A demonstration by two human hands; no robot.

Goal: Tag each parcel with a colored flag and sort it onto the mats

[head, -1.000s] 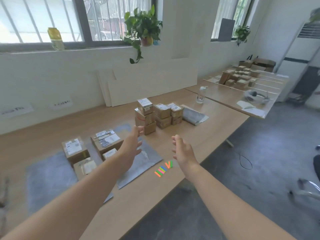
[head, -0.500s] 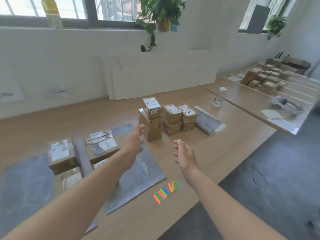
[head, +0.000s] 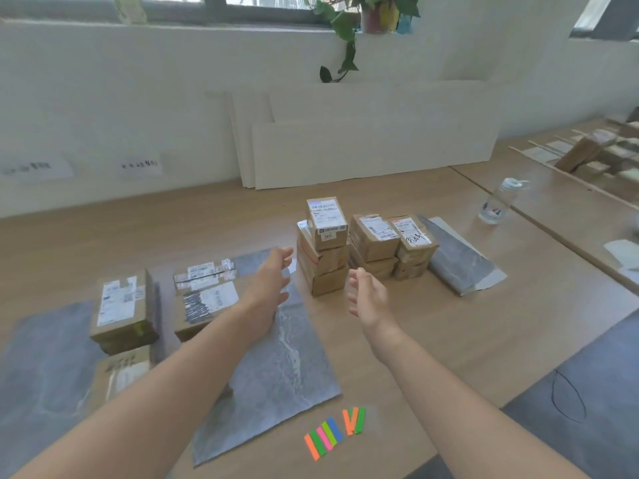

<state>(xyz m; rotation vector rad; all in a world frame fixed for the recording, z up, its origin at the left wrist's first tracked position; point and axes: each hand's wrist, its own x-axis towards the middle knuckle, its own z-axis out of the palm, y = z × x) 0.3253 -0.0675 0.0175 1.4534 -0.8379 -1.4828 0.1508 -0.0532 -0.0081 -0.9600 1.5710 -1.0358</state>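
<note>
- Evidently the step in hand is fetching the next parcel: both hands reach toward the stack of unsorted parcels [head: 363, 250], and neither touches it yet.
- The left hand [head: 269, 281] is empty, its fingers loose and slightly curled, with its fingertips just short of the stack's near-left column.
- The right hand [head: 366, 299] is also empty, with its fingers spread and relaxed and its palm turned toward the left hand. The same column lies just beyond its fingertips.
- The top parcel [head: 326, 223], a small box with a white shipping label, sits highest, beyond and between the two hands.
- The grey mat [head: 287, 368] lies under the left forearm. Two sorted parcels [head: 121, 309] rest further out to the left of that hand; a greenish tab on the edge of one may be a flag, though it is too small to be sure.
- The colored flags [head: 323, 437] lie loose on the table [head: 432, 323], near the person and well behind both hands, between the forearms.
- The next move probably calls for closing both hands on the sides of one box and lifting it straight up so the column beneath is not toppled, then bringing it back toward the flags for tagging.
- The column looks narrow and unevenly stacked, so a sideways nudge could tip it.
</note>
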